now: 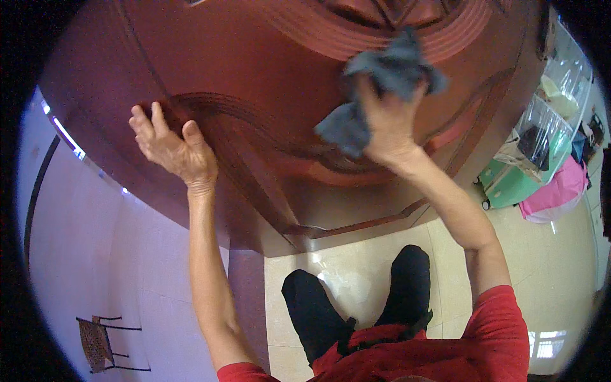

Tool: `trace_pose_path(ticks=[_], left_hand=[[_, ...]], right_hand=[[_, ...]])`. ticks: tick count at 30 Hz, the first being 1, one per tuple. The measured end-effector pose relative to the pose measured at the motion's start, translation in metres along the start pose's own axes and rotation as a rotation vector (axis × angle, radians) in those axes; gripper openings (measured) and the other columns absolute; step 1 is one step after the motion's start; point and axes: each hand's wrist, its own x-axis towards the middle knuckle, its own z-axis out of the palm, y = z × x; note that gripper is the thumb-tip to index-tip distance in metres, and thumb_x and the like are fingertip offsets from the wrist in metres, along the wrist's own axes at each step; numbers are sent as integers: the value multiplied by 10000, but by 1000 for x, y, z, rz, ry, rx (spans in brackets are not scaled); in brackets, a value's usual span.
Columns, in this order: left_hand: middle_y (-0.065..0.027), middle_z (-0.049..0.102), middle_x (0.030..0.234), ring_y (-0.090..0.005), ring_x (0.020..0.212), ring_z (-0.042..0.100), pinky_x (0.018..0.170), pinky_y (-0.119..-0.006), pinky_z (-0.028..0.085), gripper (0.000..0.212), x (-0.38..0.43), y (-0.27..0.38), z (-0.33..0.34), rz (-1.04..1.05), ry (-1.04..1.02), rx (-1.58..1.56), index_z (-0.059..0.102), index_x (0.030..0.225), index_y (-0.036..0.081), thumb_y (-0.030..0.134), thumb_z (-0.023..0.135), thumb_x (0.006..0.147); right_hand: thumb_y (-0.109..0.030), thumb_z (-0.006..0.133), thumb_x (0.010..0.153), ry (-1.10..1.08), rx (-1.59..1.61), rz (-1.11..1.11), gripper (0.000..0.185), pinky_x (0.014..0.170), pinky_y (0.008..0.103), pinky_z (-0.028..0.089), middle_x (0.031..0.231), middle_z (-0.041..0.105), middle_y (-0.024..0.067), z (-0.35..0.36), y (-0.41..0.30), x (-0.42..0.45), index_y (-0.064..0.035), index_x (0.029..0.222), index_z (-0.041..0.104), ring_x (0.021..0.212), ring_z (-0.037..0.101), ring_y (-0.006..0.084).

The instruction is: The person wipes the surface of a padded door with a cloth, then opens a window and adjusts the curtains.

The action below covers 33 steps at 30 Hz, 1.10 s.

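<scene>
In front of me stands a reddish-brown panelled door (pixel 229 67) with carved, curved mouldings. My right hand (pixel 389 119) presses a crumpled grey-blue cloth (pixel 394 64) against its face, just below a ribbed, rounded carving (pixel 324 38). Both the hand and the cloth are blurred. Part of the cloth hangs down to the left of the wrist. My left hand (pixel 174 148) rests near the door's left side with its fingers spread, beside a dark groove, and holds nothing.
A woven chair (pixel 95 344) stands at lower left on the pale floor. On the right are a green suitcase (pixel 506 184), a pink bag (pixel 556 188) and a rack with clear plastic (pixel 549 114). A dark threshold strip (pixel 248 305) crosses the floor below the door.
</scene>
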Motion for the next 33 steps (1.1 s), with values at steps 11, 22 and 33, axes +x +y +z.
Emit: trace_pose_path(ticks=[11,22,33], left_hand=[[-162,326,1385,-340,1297,261,1039,-469,192,488,1,2,3,8,9,11,401,1273,39,389,378,933],[-194,383,1331,-366,1250,324,1035,-495,240,467,6,1,0,87,58,24,439,1231,36,388,401,926],[-200,403,1317,-386,1211,371,992,-505,298,489,2,1,4,108,77,67,448,1234,46,420,388,925]], right_hand=[[-293,568,715,506,212,-328,321,960,595,228,1176,507,47,16,-80,139,-219,1026,602,1076,454,253],[-233,579,747,132,-66,-195,411,1023,486,232,1186,505,85,-44,70,53,-163,1151,567,1191,380,304],[-250,613,756,340,-75,40,524,938,408,300,1095,420,143,-49,205,-2,-29,1177,394,1023,397,327]])
